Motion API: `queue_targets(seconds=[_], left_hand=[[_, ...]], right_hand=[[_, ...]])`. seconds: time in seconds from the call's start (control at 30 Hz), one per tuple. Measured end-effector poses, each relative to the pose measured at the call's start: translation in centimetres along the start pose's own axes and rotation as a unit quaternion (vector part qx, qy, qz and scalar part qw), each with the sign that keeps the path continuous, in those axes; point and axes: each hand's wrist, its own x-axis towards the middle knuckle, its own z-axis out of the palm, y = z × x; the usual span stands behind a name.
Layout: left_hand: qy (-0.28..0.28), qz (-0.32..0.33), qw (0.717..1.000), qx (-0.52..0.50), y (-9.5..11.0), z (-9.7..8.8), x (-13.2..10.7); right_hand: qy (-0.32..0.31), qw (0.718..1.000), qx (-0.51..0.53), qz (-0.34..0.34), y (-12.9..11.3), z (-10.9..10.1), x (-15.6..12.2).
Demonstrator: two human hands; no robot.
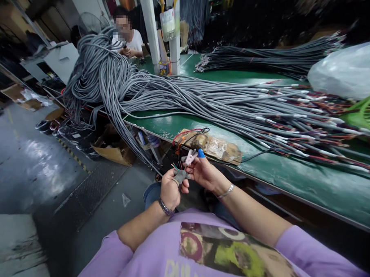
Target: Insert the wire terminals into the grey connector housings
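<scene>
My left hand (pixel 170 191) is closed around the end of a grey cable, with thin coloured wires (pixel 176 167) fanning out above the fingers. A worn grey covering (pixel 180 177) shows at its thumb. Close beside it, my right hand (pixel 204 174) pinches a small pale pinkish clip-like piece (pixel 190 157); its exact kind is unclear. A blue cover (pixel 200 153) sits on a fingertip of that hand. Just beyond the hands, a wooden board (pixel 219 149) wrapped in clear tape lies at the table edge, with red and black leads on it.
Long grey cables (pixel 181 93) spread over the green table (pixel 311 193), their stripped ends to the right. Behind are dark cables (pixel 262 56), a plastic bag (pixel 347 70) and a green basket (pixel 368 109). A co-worker (pixel 135 42) sits across. A cardboard box (pixel 117 152) stands below.
</scene>
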Motion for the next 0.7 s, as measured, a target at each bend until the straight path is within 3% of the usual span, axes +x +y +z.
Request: queue_targets(seconds=[0.17,0.33,0.47,0.57,0.7], left_hand=[[-0.019,0.012,0.999,0.049,-0.8,-0.7,-0.5],[-0.043,0.011,0.995,0.09,-1.3,-1.0,-0.7],[-0.095,-0.028,0.988,0.119,-1.2,-0.9,-0.7],[-0.103,-0.043,0.987,0.119,-0.9,-0.9,-0.9],[-0.074,-0.008,0.994,0.074,-0.4,-0.8,-1.0]], right_hand=[[-0.043,0.983,-0.158,0.081,-1.4,-1.2,-1.5],[-0.056,0.955,-0.288,0.035,-2.8,-0.6,-1.8],[-0.075,0.931,-0.356,-0.016,-2.8,0.5,-2.0],[-0.061,0.928,-0.366,-0.038,-2.3,0.5,-2.0],[-0.013,0.963,-0.267,-0.043,-1.4,-0.8,-1.6]])
